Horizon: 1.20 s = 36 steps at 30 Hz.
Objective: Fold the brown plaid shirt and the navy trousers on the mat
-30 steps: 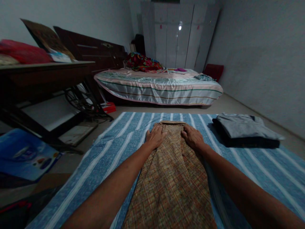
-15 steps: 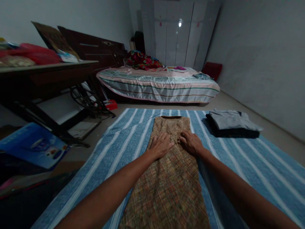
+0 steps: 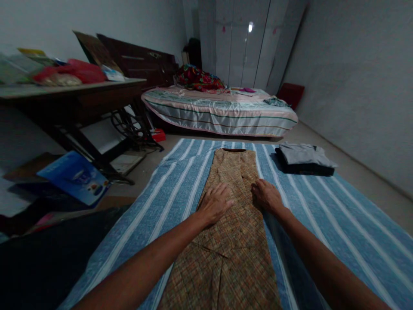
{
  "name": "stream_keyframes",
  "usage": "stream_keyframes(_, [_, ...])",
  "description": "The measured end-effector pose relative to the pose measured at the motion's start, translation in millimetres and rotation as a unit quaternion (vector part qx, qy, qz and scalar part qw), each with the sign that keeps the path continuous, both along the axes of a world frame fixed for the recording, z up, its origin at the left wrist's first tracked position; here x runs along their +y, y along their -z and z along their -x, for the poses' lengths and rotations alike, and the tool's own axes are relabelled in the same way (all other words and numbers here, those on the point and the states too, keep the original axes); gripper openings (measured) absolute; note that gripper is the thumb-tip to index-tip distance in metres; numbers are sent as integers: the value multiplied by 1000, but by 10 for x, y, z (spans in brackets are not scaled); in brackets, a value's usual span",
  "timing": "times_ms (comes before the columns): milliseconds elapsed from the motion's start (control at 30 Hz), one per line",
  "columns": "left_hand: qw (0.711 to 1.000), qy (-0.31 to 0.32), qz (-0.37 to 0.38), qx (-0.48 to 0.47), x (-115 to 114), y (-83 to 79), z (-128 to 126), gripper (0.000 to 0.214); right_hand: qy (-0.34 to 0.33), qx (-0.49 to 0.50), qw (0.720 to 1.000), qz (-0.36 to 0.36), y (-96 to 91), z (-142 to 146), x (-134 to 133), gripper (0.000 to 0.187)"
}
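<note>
Brown checked garment (image 3: 240, 224) laid lengthwise on a blue-and-white striped cloth (image 3: 161, 185), its far end narrow, with a dark-edged opening (image 3: 235, 150), its near end broader and running out of sight toward the person. Both hands meet it partway along, short of the opening.

Left hand (image 3: 215, 203): palm down on the garment's left part, fingers extended forward and slightly apart, laid flat on the fabric rather than closed around it. The garment is directly beneath the palm and passes out to the right of the fingertips.

Right hand (image 3: 267, 196): at the garment's right edge, fingers bent inward, tips touching the fabric. Whether any cloth is pinched under them cannot be told from here; the hand itself hides the underside.

Between the hands: a strip of garment, uncovered, continuing forward to the opening. Nearer the person, a crease crosses the fabric and another runs lengthwise from it.

Right of the garment, well apart from the right hand: grey folded clothing (image 3: 300, 154) on top of black folded clothing (image 3: 305, 169), both on the striped cloth. Beyond the cloth's far edge: a bed (image 3: 222, 114).
</note>
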<state>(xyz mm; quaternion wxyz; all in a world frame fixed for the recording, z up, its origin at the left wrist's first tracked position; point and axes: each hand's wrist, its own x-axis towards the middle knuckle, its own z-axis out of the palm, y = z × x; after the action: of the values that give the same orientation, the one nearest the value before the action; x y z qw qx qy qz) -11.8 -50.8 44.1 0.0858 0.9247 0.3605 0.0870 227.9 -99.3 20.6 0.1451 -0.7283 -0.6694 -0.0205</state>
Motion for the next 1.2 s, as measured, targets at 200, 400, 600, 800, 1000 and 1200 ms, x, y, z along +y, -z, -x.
stream_keyframes(200, [1000, -9, 11, 9, -471, -73, 382, 48, -34, 6, 999, -5, 65, 318, -487, 26])
stream_keyframes(400, [999, -21, 37, 26, -842, -3, 496, 46, -21, 2, 1000, -4, 222, 548, -763, 30])
stream_keyframes(600, [1000, 0, -18, -8, -920, 58, 663, 45, -21, 5, 1000, -22, 144, 551, -915, 26])
stream_keyframes(800, [994, 52, -75, -51, -1039, 77, 1130, 42, -128, 47, 989, -55, -72, 555, -1481, 24])
stream_keyframes(1000, [986, 132, -69, -77, -1522, -63, 1531, 42, -308, 25, 943, -121, -215, 1029, -2302, 32])
stream_keyframes(1200, [980, 190, -24, -44, -1997, -196, 1631, 46, -342, -56, 918, -192, 29, 1480, -2568, 27])
